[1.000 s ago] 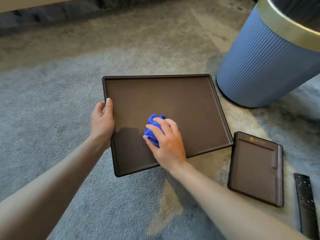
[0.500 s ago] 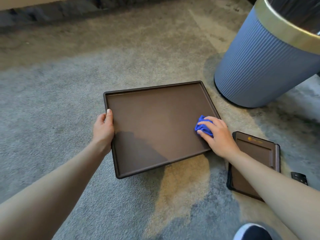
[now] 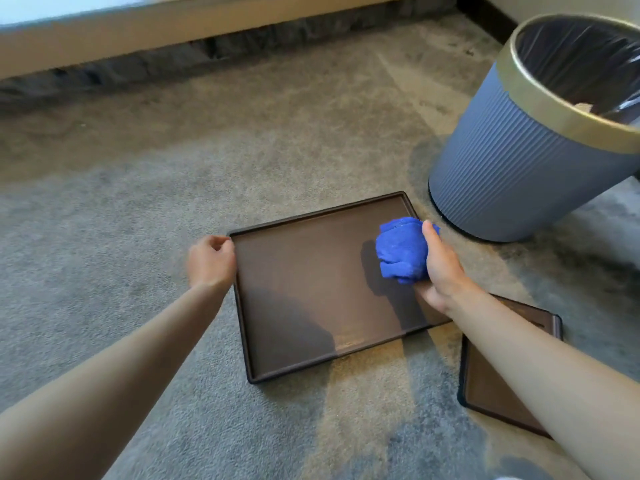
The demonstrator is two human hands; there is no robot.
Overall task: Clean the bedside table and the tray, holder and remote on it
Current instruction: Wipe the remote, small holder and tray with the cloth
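Observation:
A dark brown tray (image 3: 311, 289) lies on the grey carpet in the middle of the head view. My left hand (image 3: 211, 263) grips its left rim near the far corner. My right hand (image 3: 440, 271) holds a bunched blue cloth (image 3: 401, 249) over the tray's right part, near the far right corner. A smaller brown holder (image 3: 485, 386) lies on the carpet at the right, partly hidden under my right forearm. The remote is not in view.
A blue ribbed waste bin (image 3: 512, 157) with a gold rim and a dark liner stands just beyond the tray's far right corner. A low ledge (image 3: 173, 36) runs along the far wall. Carpet (image 3: 104, 237) stretches to the left.
My right hand moved the cloth from the tray's middle to its right edge, then up toward the far right corner. My left hand slid along the left rim toward the far corner. The view tilted up.

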